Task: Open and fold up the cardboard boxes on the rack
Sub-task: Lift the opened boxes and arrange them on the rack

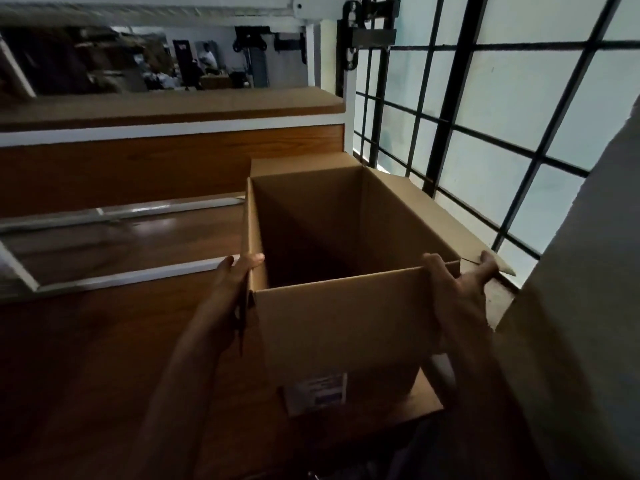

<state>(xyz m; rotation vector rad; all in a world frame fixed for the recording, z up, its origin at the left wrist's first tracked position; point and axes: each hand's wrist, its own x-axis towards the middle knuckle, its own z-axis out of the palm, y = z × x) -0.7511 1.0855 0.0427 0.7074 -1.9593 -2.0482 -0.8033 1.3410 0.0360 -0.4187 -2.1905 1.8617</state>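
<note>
A wooden rack (104, 341) with white metal rails fills the left and lower part of the view, its brown shelves stepping up toward a higher shelf (166, 105) near the top. To the right stands a window (502, 109) with frosted panes behind a black grid of bars, and a pale wall (588, 271) rises at the far right edge.

The cardboard box (343, 320) sits open in the middle, on the rack's near shelf, close to the window. Its top flaps are spread outward and its inside is dark and bare. A white label (320, 393) is stuck low on the near wall of the box, its print too blurred to read.

The right hand (464, 285) grips the box's near right corner, fingers curled over the top edge of the near wall and the thumb reaching out onto the right flap. The left hand (235, 275) holds the near left corner, with the thumb hooked over the rim into the box and the rest of the hand pressed against the outside of the left wall.
</note>
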